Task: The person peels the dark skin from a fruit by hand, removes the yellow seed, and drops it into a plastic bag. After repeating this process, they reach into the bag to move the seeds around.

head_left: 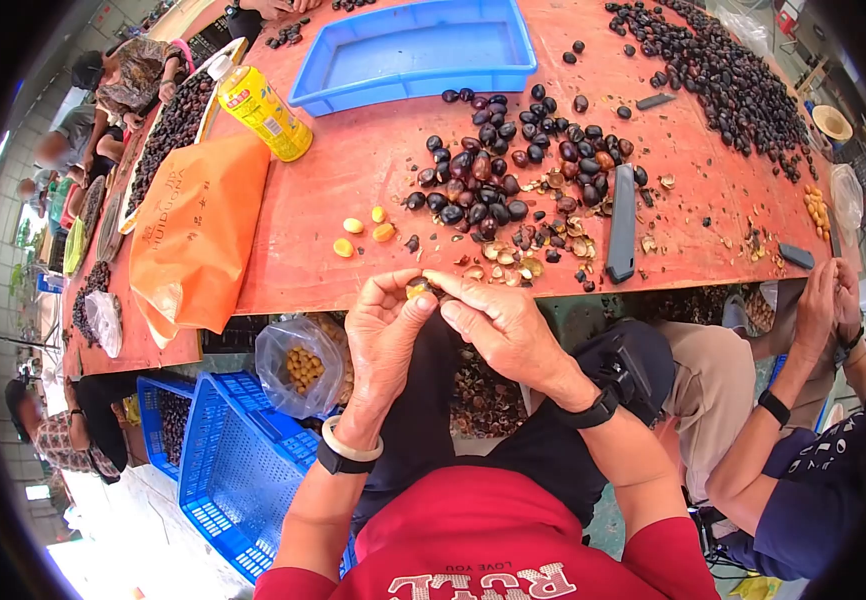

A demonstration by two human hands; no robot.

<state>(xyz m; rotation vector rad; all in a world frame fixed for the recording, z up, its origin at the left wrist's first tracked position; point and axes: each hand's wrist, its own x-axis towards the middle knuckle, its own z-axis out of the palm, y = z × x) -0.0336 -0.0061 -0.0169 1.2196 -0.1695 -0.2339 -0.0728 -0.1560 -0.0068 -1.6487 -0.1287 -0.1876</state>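
Close to the table's front edge, my left hand pinches a partly shelled nut; its yellow kernel shows beside dark shell. My right hand meets it there, thumb and fingers closed at the same nut. Whatever else the right fingers hold is hidden. Just beyond my hands lie several yellow peeled kernels. A loose pile of dark, glossy nuts spreads further back, with broken shell pieces in front of it. To the right of these rests a grey flat-bladed tool.
A blue tray stands at the back, near a yellow drink bottle and an orange bag. More nuts cover the back right. Below are a bag of kernels and blue crates. A co-worker's hands are at right.
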